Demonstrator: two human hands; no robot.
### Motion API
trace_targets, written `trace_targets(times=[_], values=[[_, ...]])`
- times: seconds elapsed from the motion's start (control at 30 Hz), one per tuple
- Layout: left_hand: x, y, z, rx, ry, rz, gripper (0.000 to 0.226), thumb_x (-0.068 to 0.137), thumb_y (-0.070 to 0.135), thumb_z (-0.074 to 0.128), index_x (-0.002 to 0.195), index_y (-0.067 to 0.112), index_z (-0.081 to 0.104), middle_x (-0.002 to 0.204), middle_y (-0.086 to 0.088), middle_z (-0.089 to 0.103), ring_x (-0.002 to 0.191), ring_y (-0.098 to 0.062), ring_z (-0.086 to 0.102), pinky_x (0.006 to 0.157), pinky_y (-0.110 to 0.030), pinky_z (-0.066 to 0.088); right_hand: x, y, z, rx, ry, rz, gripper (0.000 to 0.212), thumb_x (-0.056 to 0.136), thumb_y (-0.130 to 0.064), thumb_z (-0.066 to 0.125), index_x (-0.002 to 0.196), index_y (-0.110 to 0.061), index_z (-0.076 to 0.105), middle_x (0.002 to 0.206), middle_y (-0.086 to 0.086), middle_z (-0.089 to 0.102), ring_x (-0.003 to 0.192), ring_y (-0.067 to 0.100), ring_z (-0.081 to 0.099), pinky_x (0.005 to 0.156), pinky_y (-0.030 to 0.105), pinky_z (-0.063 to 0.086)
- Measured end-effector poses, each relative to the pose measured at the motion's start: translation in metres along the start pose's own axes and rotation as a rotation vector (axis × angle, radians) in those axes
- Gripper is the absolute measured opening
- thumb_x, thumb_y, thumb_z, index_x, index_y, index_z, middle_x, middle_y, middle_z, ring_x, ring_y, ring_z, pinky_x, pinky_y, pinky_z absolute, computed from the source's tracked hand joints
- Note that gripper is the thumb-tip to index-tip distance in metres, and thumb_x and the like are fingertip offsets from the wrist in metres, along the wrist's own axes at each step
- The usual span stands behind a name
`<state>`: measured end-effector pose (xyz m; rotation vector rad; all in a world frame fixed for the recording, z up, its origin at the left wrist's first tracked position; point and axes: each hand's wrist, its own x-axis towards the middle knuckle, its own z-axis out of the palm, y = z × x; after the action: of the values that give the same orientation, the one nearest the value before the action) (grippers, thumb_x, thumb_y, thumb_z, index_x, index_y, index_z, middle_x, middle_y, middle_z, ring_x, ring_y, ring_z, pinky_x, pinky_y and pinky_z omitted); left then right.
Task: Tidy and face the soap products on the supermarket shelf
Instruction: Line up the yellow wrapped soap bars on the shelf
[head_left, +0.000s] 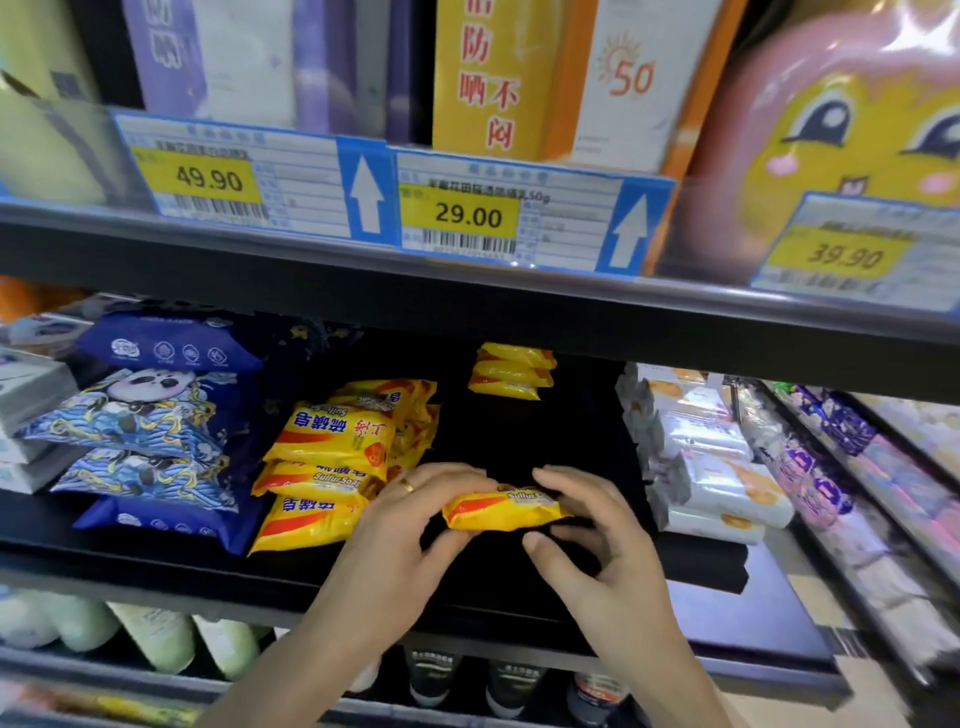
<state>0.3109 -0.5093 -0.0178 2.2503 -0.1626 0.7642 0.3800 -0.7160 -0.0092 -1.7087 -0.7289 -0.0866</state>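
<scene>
A yellow sulfur soap bar (501, 509) with a red stripe lies near the front of the black shelf (493, 613). My left hand (410, 519), a ring on one finger, holds its left end between fingers and thumb. My right hand (587, 530) curls over its right end, thumb below. To the left, a stack of the same yellow soaps (324, 467) sits unevenly, some printed upside down. Three more yellow soaps (511, 371) are piled at the back of the shelf.
Blue panda-print packs (140, 431) are stacked at the left, white soap packs (711, 467) at the right. The upper shelf edge carries price tags (467, 213) below boxed goods. Bottles (156, 634) stand on the shelf underneath.
</scene>
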Motion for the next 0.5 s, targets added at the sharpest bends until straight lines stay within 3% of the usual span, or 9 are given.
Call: trace_targets(times=[0.2, 0.37, 0.5], values=[[0.0009, 0.0017, -0.0020, -0.162, -0.001, -0.120, 0.033, 0.094, 0.047, 0.069, 0.127, 0.049, 0.064, 0.122, 0.024, 0.068, 0.117, -0.004, 0.065, 0.094, -0.022, 0.054, -0.0002, 0.0025, -0.0019, 0.005, -0.101, 0.008, 0.074, 0.088, -0.007, 0.080, 0.139, -0.053, 0.053, 0.151, -0.021, 0.047, 0.142, 0.010, 0.046, 0.108, 0.031, 0.044], [-0.0026, 0.0002, 0.0013, -0.214, -0.076, -0.144, 0.037, 0.093, 0.061, 0.065, 0.128, 0.051, 0.058, 0.113, 0.019, 0.072, 0.102, -0.007, 0.073, 0.082, -0.026, 0.060, 0.0007, 0.0038, -0.0028, 0.109, -0.138, 0.037, 0.069, 0.091, -0.007, 0.077, 0.140, -0.049, 0.053, 0.143, -0.016, 0.059, 0.133, 0.014, 0.057, 0.107, 0.032, 0.051], [-0.0066, -0.0033, 0.0055, -0.215, -0.118, -0.167, 0.043, 0.089, 0.069, 0.062, 0.129, 0.057, 0.050, 0.110, 0.020, 0.072, 0.092, -0.008, 0.075, 0.075, -0.030, 0.062, 0.0004, 0.0052, -0.0045, 0.161, -0.119, 0.073, 0.070, 0.091, -0.008, 0.078, 0.142, -0.048, 0.051, 0.138, -0.009, 0.062, 0.122, 0.021, 0.065, 0.101, 0.042, 0.055]])
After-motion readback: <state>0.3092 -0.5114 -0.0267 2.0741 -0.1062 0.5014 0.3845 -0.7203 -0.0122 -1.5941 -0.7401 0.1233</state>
